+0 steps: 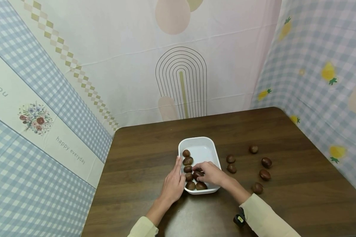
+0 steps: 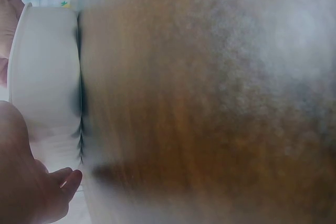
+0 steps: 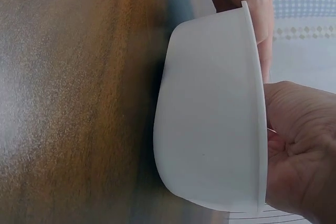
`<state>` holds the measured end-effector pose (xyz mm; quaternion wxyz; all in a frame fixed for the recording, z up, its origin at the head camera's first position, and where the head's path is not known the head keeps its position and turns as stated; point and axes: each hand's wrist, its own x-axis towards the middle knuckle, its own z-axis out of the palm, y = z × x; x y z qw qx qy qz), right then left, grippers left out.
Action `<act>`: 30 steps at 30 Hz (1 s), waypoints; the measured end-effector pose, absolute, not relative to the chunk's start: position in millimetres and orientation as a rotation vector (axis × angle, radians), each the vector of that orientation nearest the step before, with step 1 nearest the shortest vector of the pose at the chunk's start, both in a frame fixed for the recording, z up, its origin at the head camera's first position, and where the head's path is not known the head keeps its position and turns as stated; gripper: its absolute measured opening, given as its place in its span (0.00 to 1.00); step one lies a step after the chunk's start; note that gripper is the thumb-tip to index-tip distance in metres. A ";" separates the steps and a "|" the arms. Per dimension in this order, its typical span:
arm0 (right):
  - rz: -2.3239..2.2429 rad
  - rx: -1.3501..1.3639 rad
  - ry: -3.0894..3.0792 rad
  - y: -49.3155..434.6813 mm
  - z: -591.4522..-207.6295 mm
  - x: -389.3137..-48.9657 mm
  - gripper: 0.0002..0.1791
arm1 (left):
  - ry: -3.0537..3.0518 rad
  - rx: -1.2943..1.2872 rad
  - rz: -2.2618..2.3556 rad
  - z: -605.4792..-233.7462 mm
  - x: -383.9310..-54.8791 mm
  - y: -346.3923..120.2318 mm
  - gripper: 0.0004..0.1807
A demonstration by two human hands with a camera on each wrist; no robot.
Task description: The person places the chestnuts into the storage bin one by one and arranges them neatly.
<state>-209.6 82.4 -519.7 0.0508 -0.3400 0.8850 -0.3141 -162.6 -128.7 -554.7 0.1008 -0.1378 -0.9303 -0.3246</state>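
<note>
In the head view a white rectangular tray (image 1: 202,148) stands on the table, with several brown chestnuts (image 1: 188,160) along its left side and near end. My left hand (image 1: 172,184) lies against the tray's left wall, its fingers extended along the rim. Reaching over the right rim, my right hand (image 1: 211,173) pinches a chestnut (image 1: 197,175) low inside the tray, beside the left row. The right wrist view shows the tray's outer wall (image 3: 210,114), which hides the chestnuts, and my right hand (image 3: 304,145) bent over the rim.
Several loose chestnuts (image 1: 265,174) lie on the brown wooden table (image 1: 142,148) right of the tray, two of them (image 1: 231,159) close to it. Patterned cloth walls (image 1: 130,82) border the table's back and sides. A small black device (image 1: 239,219) hangs at my right wrist.
</note>
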 end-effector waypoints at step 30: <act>-1.438 -0.670 2.984 124.6 -490.4 -233.3 0.32 | -2.732 -0.399 -0.978 -556.0 -162.8 -127.2 0.38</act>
